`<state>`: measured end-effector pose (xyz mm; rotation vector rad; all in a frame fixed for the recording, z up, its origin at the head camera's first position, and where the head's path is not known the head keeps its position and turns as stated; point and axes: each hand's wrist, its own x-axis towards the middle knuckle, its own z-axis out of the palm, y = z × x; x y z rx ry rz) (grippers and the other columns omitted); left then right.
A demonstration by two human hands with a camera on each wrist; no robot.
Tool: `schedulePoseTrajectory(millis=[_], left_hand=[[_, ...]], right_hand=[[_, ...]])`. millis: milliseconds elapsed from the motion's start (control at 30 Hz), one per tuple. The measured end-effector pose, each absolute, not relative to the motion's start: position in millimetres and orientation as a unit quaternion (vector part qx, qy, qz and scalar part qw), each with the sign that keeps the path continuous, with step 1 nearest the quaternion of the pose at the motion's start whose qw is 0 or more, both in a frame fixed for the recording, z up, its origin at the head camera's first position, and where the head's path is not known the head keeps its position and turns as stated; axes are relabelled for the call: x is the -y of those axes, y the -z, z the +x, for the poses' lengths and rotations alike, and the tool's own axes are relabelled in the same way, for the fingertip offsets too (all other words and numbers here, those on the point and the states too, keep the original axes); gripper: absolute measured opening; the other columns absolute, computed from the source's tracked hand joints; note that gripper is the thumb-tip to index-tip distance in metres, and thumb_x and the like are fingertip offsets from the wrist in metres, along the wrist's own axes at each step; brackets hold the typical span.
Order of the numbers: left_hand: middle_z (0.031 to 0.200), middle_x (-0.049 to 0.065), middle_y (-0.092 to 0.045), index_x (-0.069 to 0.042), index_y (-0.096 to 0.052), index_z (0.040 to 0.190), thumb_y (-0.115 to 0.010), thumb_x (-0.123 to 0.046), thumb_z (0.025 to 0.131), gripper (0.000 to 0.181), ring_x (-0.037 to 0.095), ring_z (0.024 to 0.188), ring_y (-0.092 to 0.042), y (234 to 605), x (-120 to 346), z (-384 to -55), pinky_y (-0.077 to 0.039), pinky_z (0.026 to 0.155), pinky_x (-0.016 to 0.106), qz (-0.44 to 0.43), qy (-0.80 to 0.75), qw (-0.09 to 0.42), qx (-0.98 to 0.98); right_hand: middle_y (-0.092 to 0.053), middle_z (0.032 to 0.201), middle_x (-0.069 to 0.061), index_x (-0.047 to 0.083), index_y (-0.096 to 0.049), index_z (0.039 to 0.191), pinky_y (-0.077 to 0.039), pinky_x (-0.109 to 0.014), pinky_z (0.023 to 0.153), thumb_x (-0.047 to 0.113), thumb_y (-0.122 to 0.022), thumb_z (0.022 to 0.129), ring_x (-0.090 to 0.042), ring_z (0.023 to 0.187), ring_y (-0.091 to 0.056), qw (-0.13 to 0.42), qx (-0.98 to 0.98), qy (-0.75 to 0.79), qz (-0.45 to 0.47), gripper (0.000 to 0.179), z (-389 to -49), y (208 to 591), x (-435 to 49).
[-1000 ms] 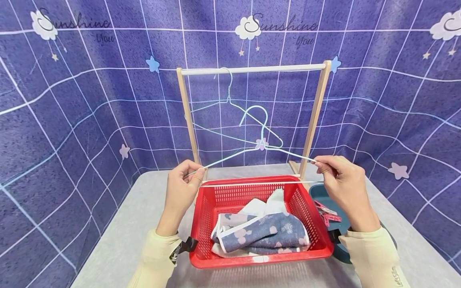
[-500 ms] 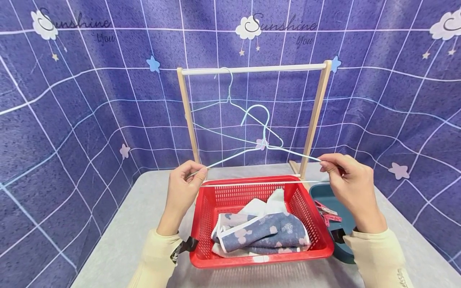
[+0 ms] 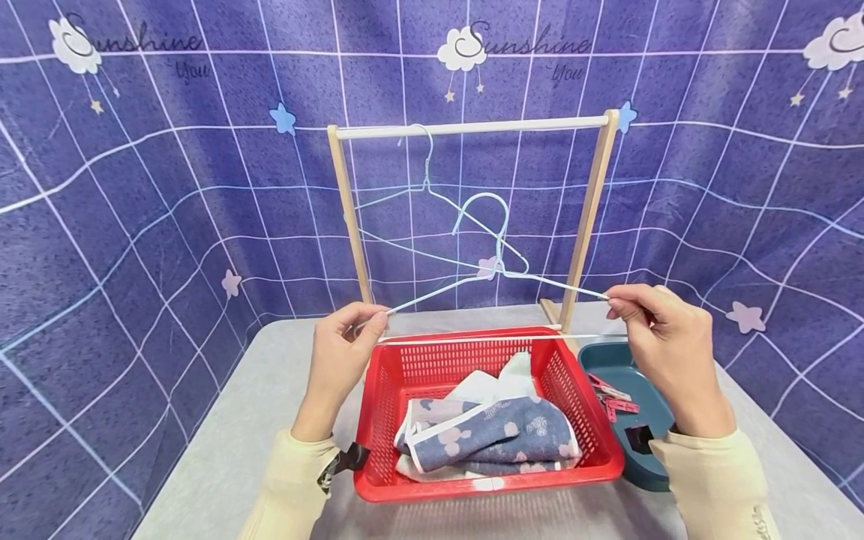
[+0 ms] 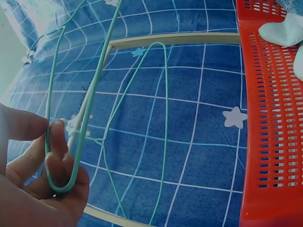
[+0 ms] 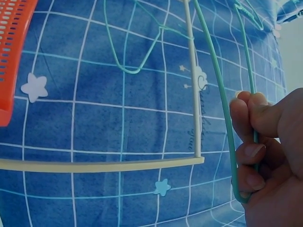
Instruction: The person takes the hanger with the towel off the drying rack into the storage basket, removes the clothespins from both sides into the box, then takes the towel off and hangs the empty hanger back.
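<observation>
A pale blue-green wire clothes hanger (image 3: pixel 499 253) is held level above the far rim of the red basket, its hook up. My left hand (image 3: pixel 340 351) pinches its left shoulder between thumb and fingers. On the other side my right hand (image 3: pixel 673 349) pinches the right shoulder. In the left wrist view, the fingers lie within the rounded end of the hanger (image 4: pixel 90 106). The right wrist view has the opposite end of the hanger (image 5: pixel 222 94) around my fingers. A second hanger (image 3: pixel 428 169) hangs from the rack's white bar (image 3: pixel 513 126), behind the held one.
The red basket (image 3: pixel 405 493) stands in front, with a patterned blue cloth (image 3: pixel 482 439) and white cloth (image 3: pixel 475 386) inside. To its right, a dark teal tray (image 3: pixel 651 469) contains pink clothespins (image 3: pixel 622 406). The wooden rack post (image 3: pixel 589 225) rises behind the basket.
My right hand has moved a little to the right, and the held hanger has shifted slightly the same way. My left hand stays nearly in place.
</observation>
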<state>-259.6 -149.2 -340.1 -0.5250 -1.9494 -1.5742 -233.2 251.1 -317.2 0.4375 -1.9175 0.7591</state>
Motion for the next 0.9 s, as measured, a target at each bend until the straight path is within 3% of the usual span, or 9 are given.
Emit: schedulePoseTrajectory(millis=[400,700,900], left_hand=[[0.111,0.007,-0.076,-0.01,-0.076,0.116,-0.062,-0.014,0.102,0.02,0.021,0.103,-0.069,338.7,156.6,-263.6,-0.055,0.085,0.019,-0.142,0.577,0.306,0.744],[0.12,0.009,-0.074,-0.008,-0.071,0.125,-0.062,-0.009,0.1,0.028,0.015,0.098,-0.07,340.6,160.9,-275.7,-0.054,0.083,0.017,-0.084,0.568,0.326,0.752],[0.121,0.009,-0.074,-0.009,-0.069,0.13,-0.062,-0.011,0.099,0.032,0.021,0.104,-0.071,335.3,166.8,-290.0,-0.051,0.088,0.027,-0.052,0.552,0.328,0.765]], right_hand=[[-0.069,0.073,-0.005,0.008,-0.081,0.096,-0.026,-0.015,0.057,-0.005,-0.076,0.088,0.005,0.063,-0.039,0.509,0.779,-0.318,0.181,0.016,-233.1,306.5,-260.9],[-0.068,0.073,-0.005,0.007,-0.081,0.096,-0.028,-0.015,0.055,-0.004,-0.075,0.089,0.006,0.061,-0.04,0.511,0.778,-0.324,0.169,0.015,-230.0,304.3,-270.0],[-0.067,0.071,-0.009,0.004,-0.08,0.093,-0.026,-0.012,0.055,-0.008,-0.077,0.086,0.008,0.06,-0.038,0.524,0.772,-0.321,0.161,0.014,-229.2,306.6,-271.5]])
